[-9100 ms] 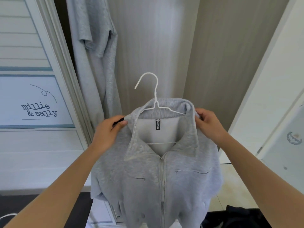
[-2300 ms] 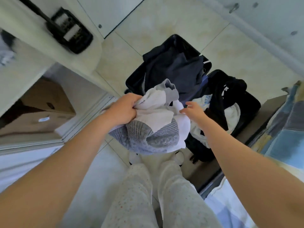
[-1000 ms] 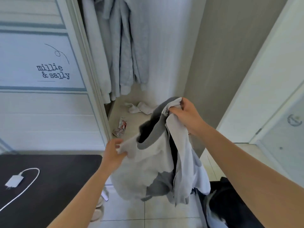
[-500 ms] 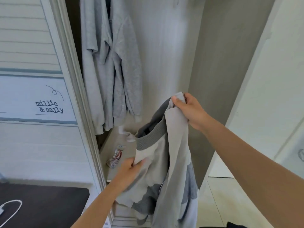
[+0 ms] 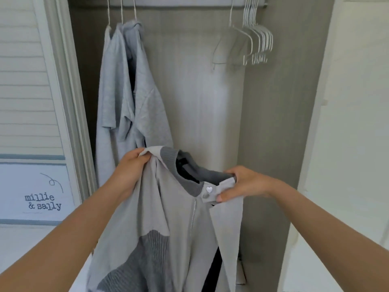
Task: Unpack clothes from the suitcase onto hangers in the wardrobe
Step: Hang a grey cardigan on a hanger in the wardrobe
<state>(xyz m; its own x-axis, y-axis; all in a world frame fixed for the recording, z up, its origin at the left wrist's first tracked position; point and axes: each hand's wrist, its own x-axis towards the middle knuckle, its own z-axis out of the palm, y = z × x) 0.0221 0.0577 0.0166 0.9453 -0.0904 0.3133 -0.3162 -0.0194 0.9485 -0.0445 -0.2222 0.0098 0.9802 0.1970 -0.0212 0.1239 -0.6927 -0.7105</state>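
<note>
Holding: we have a light grey jacket (image 5: 168, 218) up by its neckline in front of the open wardrobe (image 5: 200, 91), below the rail (image 5: 179, 1); it hangs from our two hands alone.
left hand (image 5: 130, 167): fingers curled tight round the left end of the neckline, with pale fabric bunched in the fist.
right hand (image 5: 242, 184): thumb underneath and fingers on top pinch the front tab of the neckline, just beside the snap.
collar (image 5: 189, 180): dark grey ribbed band, sagging open between our hands, with dark lining showing inside.
snap (image 5: 209, 189): small white heart on the tab, with a round grey stud touching it below.
zip (image 5: 192, 216): runs down from the collar along the front edge; the lower end is lost in folds.
ribbed panel (image 5: 147, 256): darker grey knit across the lower front.
hung clothes (image 5: 134, 98): pale grey garments on white hooks at the left end of the rail, probably three, though they overlap too much to count.
empty hangers (image 5: 256, 39): white, bunched together at the right end of the rail, well apart from the hung clothes.
sliding door (image 5: 31, 91): white slats at the left edge, carrying a label (image 5: 42, 202) that reads "millie & sally".
</note>
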